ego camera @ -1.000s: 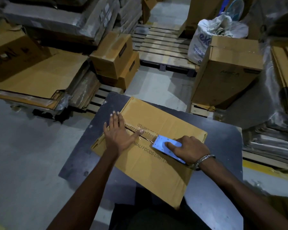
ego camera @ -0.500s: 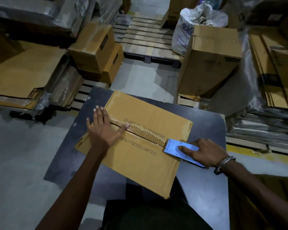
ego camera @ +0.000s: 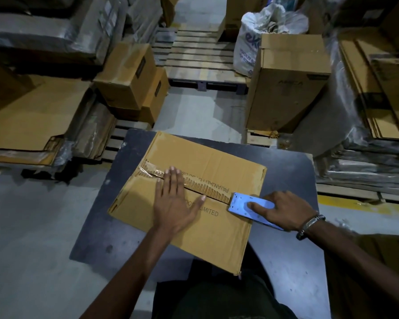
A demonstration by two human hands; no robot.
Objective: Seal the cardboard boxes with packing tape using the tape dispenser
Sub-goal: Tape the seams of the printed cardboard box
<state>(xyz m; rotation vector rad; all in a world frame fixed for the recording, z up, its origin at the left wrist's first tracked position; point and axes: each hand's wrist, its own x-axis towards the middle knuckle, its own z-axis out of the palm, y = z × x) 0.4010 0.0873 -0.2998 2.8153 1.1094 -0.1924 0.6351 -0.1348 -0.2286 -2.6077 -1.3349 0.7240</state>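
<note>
1. Moved since the earlier frame: the blue tape dispenser (ego camera: pixel 251 209) is now at the cardboard box's (ego camera: pixel 207 162) right edge, gripped by the right hand (ego camera: pixel 283 209).
2. At frame centre, the left hand (ego camera: pixel 174 201) is pressed flat over the seam.
3. Bare table (ego camera: pixel 290 176) is seen rightward.

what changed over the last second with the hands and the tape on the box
The right hand has drawn the blue tape dispenser rightward along the seam to the box's right edge, leaving a longer strip of tape behind it. The left hand slid right along the seam, flat on the cardboard box. Unchanged: the right hand's grip on the dispenser, and the box on the dark table.
</note>
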